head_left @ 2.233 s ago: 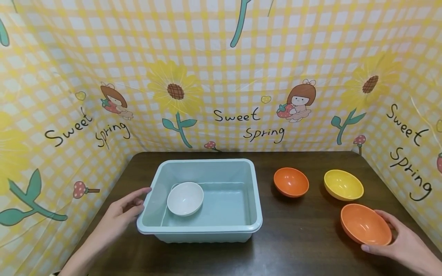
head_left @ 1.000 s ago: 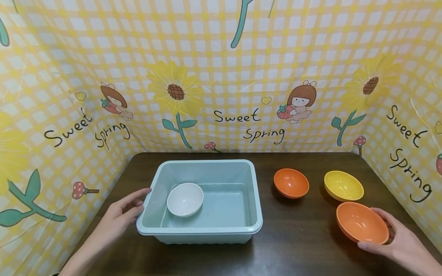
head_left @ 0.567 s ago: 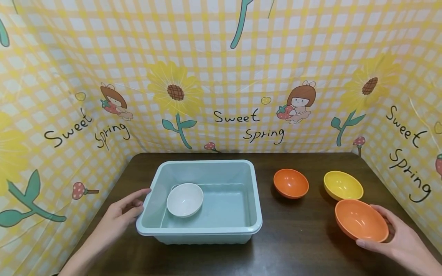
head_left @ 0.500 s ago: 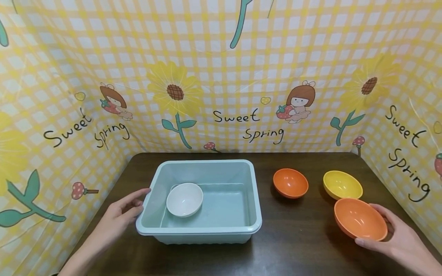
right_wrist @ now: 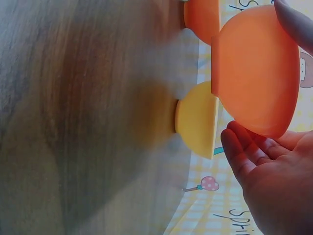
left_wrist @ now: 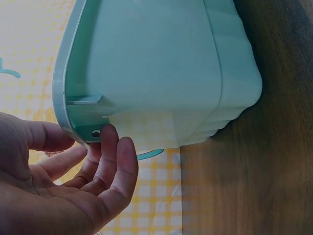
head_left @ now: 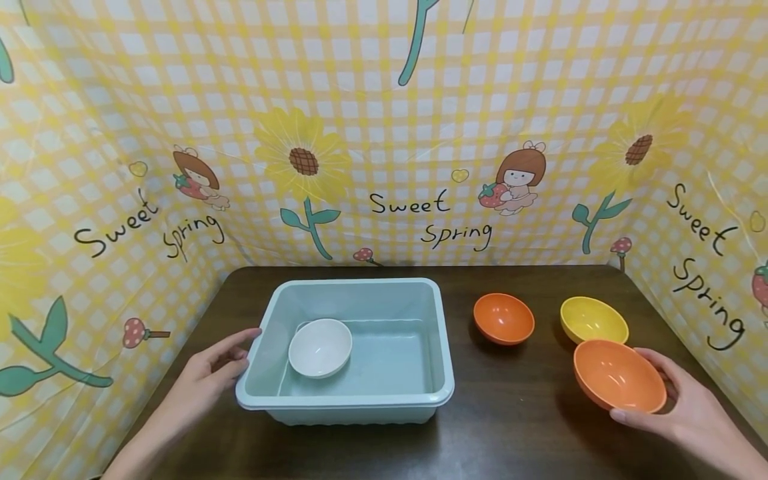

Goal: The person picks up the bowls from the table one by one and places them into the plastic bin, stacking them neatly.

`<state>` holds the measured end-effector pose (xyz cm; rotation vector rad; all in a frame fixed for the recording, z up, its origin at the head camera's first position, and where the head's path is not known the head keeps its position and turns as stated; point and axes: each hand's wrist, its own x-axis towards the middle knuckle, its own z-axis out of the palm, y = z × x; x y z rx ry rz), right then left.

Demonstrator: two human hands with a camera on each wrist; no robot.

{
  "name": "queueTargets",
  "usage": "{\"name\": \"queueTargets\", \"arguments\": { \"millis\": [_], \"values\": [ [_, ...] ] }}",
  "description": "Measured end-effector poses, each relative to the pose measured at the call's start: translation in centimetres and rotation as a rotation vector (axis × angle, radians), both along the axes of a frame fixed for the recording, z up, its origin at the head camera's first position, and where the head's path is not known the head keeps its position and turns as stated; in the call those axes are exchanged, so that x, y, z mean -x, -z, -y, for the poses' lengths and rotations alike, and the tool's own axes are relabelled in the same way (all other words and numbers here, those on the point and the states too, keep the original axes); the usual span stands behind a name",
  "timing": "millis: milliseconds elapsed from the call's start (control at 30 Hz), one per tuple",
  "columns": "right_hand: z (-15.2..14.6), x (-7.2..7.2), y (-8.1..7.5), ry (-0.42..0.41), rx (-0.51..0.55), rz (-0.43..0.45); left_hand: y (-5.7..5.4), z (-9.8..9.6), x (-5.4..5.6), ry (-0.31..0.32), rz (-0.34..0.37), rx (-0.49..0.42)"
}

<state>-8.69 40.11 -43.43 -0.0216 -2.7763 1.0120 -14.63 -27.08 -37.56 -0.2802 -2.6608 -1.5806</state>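
My left hand (head_left: 207,373) is at the left side of a pale blue-green plastic tub (head_left: 444,353). In the left wrist view its thumb and curled fingers (left_wrist: 124,166) grip the tub's rim from outside. A white bowl (head_left: 321,347) sits inside the tub, on the left. At the right, my right hand (head_left: 684,400) holds a light orange bowl (head_left: 621,377) between thumb and fingers, mouth up. The right wrist view shows this bowl raised off the table, its foot higher than that of the yellow bowl (right_wrist: 198,120).
On the dark wooden table (head_left: 498,433), a deeper orange bowl (head_left: 504,319) stands right of the tub. The yellow bowl is farther right, just behind the held one. A yellow checked cloth (head_left: 396,133) with printed flowers encloses the table's back and sides.
My right hand has carried the light orange bowl a little leftward and away from me, and it now overlaps the yellow bowl's front in the head view. My left hand stays at the tub.
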Motion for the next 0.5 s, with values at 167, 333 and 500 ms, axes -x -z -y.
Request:
{"name": "queueTargets", "arguments": {
  "millis": [167, 333, 500],
  "values": [
    [0.4, 0.0, -0.4, -0.008, -0.006, -0.025, 0.0, 0.0, 0.0, 0.006, -0.001, -0.009],
    [0.7, 0.0, -0.7, -0.028, -0.004, -0.056, 0.1, 0.0, 0.0, 0.015, 0.001, -0.028],
    [1.1, 0.1, -0.9, -0.040, -0.004, -0.080, 0.1, 0.0, 0.0, 0.020, -0.007, -0.032]
  ]
}}
